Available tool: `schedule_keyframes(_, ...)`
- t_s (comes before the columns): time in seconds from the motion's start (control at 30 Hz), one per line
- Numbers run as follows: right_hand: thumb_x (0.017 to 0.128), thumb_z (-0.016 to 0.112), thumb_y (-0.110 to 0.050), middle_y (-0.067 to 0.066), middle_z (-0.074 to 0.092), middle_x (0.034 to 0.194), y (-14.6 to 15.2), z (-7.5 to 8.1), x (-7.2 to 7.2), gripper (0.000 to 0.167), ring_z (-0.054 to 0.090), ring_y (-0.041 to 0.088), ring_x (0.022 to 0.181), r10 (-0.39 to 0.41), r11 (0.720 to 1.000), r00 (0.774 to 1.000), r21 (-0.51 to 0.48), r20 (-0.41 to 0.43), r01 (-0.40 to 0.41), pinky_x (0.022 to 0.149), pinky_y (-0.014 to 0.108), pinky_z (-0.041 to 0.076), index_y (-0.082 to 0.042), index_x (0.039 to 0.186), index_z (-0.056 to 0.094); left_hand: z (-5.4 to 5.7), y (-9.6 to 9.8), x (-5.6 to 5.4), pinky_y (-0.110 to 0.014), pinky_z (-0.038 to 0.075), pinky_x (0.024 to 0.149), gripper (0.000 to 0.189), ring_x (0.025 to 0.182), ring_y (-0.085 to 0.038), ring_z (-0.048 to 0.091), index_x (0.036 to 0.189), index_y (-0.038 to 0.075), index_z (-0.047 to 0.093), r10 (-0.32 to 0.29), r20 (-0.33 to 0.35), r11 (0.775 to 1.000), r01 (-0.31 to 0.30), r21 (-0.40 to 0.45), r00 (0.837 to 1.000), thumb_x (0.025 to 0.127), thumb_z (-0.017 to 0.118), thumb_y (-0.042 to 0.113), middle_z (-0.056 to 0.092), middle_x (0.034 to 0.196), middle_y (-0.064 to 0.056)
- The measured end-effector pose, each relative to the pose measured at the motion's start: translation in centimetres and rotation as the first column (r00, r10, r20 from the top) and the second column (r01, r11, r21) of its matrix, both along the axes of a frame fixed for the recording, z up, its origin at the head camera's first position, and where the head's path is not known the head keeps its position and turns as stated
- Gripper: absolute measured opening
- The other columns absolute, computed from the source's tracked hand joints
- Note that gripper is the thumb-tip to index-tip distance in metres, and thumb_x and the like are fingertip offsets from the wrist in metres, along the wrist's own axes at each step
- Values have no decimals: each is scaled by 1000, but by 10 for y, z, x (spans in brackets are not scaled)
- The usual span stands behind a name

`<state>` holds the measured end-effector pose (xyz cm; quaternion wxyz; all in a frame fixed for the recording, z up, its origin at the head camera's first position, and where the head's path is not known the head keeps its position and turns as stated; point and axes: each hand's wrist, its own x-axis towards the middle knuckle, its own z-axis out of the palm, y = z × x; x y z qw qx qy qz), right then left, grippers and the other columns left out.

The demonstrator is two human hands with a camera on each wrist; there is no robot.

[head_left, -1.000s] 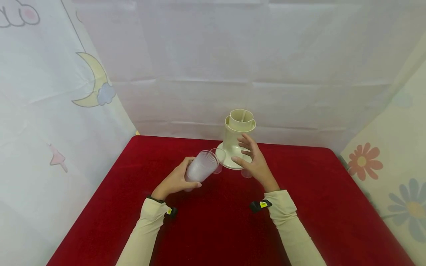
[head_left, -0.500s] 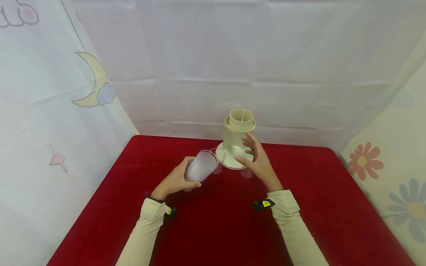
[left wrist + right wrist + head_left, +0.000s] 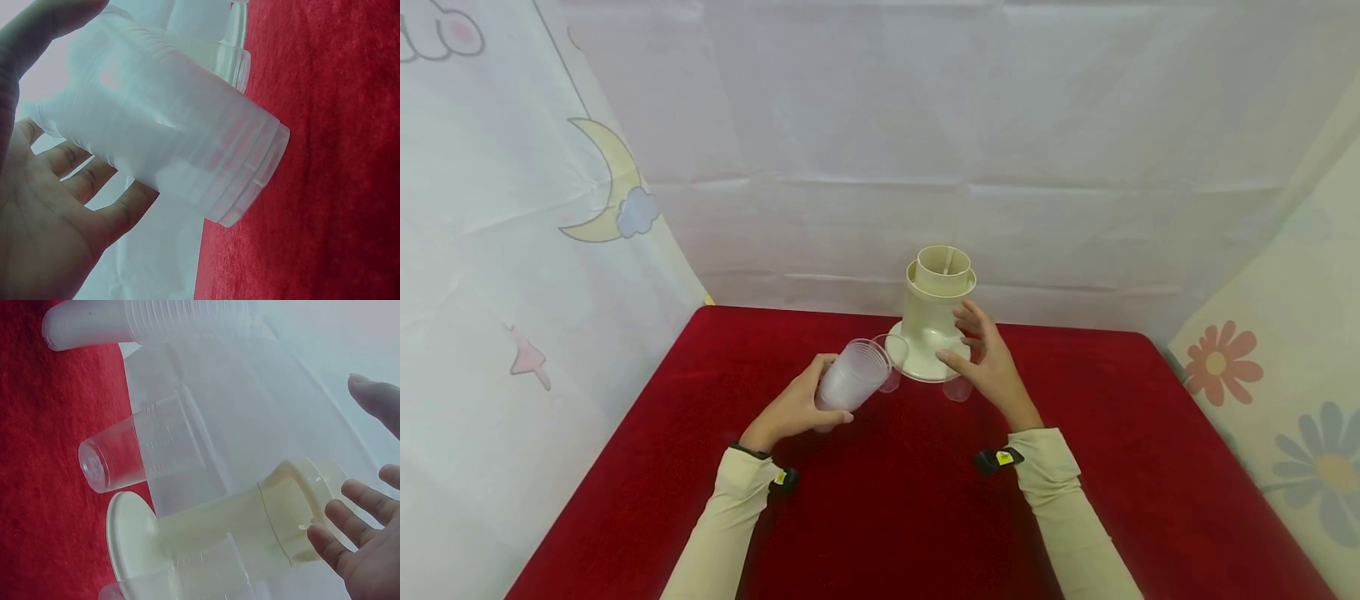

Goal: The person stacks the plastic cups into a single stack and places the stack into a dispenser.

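My left hand (image 3: 797, 408) grips a tilted stack of nested clear plastic cups (image 3: 853, 379), thumb on the near side. The left wrist view shows the stack (image 3: 169, 119) close up, fingers spread along its side. My right hand (image 3: 995, 375) hovers with fingers parted and holds nothing, just right of a cream, wide-based cylindrical stand (image 3: 925, 321) with an open top. A single clear cup (image 3: 112, 462) stands upright left of that stand (image 3: 212, 534). Another clear cup (image 3: 957, 389) stands below my right hand, partly covered by it in the head view.
A red cloth covers the table (image 3: 880, 517). Its back edge meets a white curtain (image 3: 820, 167); printed curtains hang at the left (image 3: 482, 292) and right (image 3: 1300, 358). The cream stand is near the back edge.
My right hand has shifted a little to the right, away from the stand, uncovering more of the cup below it. My left hand and the cup stack stay in place.
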<state>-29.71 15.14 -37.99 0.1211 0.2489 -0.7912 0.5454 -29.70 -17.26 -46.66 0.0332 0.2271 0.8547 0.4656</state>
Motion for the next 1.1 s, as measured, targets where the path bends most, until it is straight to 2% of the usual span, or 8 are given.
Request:
schedule_keyframes(0.1, 86, 73, 3, 26, 42, 148, 1, 0, 0, 83, 41, 46, 134, -13, 1000, 1000, 13, 2, 13, 104, 43, 42, 4, 153, 25, 0, 0, 0, -47, 51, 93, 87, 113, -24, 55, 144, 19, 34, -1, -4, 1000, 1, 0, 1000, 75, 85, 29, 50, 134, -3)
schedule_keyframes(0.27, 85, 73, 3, 29, 41, 147, 3, -1, -1, 83, 40, 46, 133, -14, 1000, 1000, 0, 11, 14, 105, 62, 38, 4, 153, 26, 0, 0, 1, -48, 51, 93, 87, 113, -24, 55, 144, 19, 34, 1, -1, 1000, -1, 2, 1000, 74, 85, 29, 50, 134, -4)
schedule_keyframes(0.33, 85, 74, 3, 30, 41, 146, 5, -1, -1, 83, 40, 46, 133, -28, 1000, 999, 7, 19, 28, 104, 65, 36, 5, 153, 26, 0, 0, 1, -48, 51, 92, 87, 113, -25, 55, 144, 18, 34, 1, -2, 1000, -1, 3, 1000, 75, 85, 29, 50, 134, -5)
schedule_keyframes(0.5, 85, 74, 2, 30, 41, 146, 10, -5, -4, 84, 41, 45, 133, -73, 997, 996, 41, 45, 71, 105, 63, 36, 6, 152, 24, 1, 0, 1, -48, 51, 92, 88, 113, -25, 55, 144, 18, 34, -1, -1, 1000, 1, 5, 1000, 74, 86, 29, 50, 134, -5)
schedule_keyframes(0.73, 86, 77, -8, 21, 40, 151, 28, -35, -27, 88, 40, 40, 135, -92, 995, 995, 36, 44, 91, 106, 61, 36, -9, 157, 25, 1, 0, 0, -49, 51, 93, 88, 114, -24, 55, 144, 20, 34, 4, 3, 1000, -4, 3, 1000, 74, 87, 29, 50, 133, -3)
schedule_keyframes(0.8, 86, 78, -11, 17, 41, 151, 31, -39, -30, 89, 41, 37, 135, -102, 994, 994, 43, 39, 100, 107, 59, 37, -13, 157, 24, 1, 0, 0, -49, 51, 93, 87, 114, -25, 54, 144, 20, 34, 2, 1, 1000, -2, 4, 1000, 74, 86, 28, 50, 133, -4)
schedule_keyframes(0.97, 86, 79, -12, 12, 42, 151, 35, -43, -32, 90, 42, 32, 135, -107, 993, 994, 45, 40, 105, 107, 56, 38, -17, 157, 25, 1, 0, 0, -49, 51, 93, 88, 114, -25, 54, 144, 19, 34, -5, -4, 1000, 5, 8, 1000, 74, 86, 28, 50, 134, -5)
schedule_keyframes(1.1, 85, 77, -6, 18, 41, 151, 34, -42, -29, 90, 40, 37, 135, -99, 994, 994, 43, 51, 97, 107, 59, 36, -13, 157, 24, 0, -1, 0, -50, 51, 93, 88, 114, -26, 54, 144, 19, 34, -12, -4, 1000, 12, 17, 1000, 75, 86, 29, 50, 134, -5)
